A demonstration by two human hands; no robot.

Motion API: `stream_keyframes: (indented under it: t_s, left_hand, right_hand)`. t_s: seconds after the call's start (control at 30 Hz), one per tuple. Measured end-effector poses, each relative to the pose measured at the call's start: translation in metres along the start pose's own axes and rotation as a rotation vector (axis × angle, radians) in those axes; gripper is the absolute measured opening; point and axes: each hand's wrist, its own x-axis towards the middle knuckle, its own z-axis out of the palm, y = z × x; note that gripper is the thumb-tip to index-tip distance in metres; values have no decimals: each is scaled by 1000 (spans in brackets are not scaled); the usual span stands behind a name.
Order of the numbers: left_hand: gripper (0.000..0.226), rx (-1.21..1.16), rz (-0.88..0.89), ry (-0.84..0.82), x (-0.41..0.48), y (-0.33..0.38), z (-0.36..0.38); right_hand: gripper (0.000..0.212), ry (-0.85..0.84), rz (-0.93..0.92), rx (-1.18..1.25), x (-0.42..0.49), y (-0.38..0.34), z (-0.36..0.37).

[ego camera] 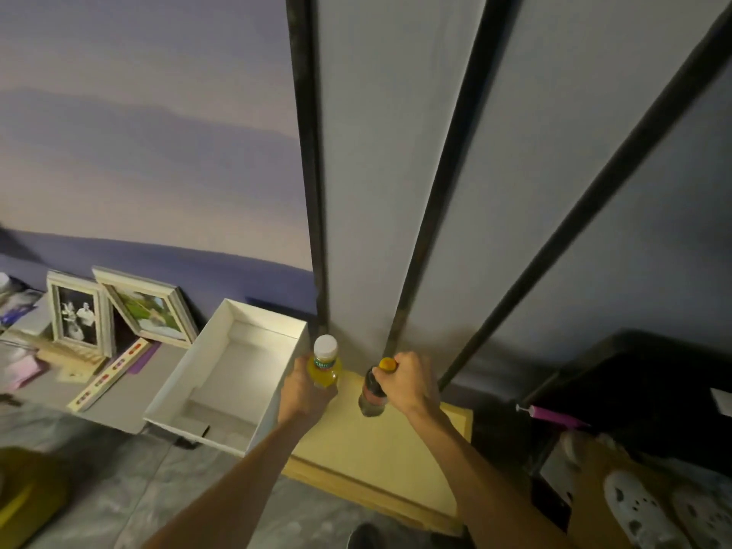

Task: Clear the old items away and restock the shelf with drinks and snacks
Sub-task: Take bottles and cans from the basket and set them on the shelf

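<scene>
My left hand (303, 394) grips a yellow drink bottle (325, 364) with a white cap, held upright over the left end of a pale wooden shelf board (376, 465). My right hand (410, 384) is closed around the neck of a dark cola bottle (371, 398) with a yellow cap, whose base rests on or just above the same board. The two bottles stand a short way apart, near the back of the board by the black metal uprights (313, 192).
An open white box (222, 374) sits left of the board. Two framed pictures (79, 311) lean on the wall beside it, with rulers and papers on a grey sheet. White clogs (641, 509) and a dark bin (641, 386) lie to the right.
</scene>
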Motion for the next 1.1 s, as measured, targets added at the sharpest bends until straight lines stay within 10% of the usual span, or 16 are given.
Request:
stream_keyframes:
  t_s: [1.1]
  left_hand:
    - [63, 158, -25, -160, 64, -35, 13]
  right_hand:
    - [63, -118, -51, -45, 15, -48, 55]
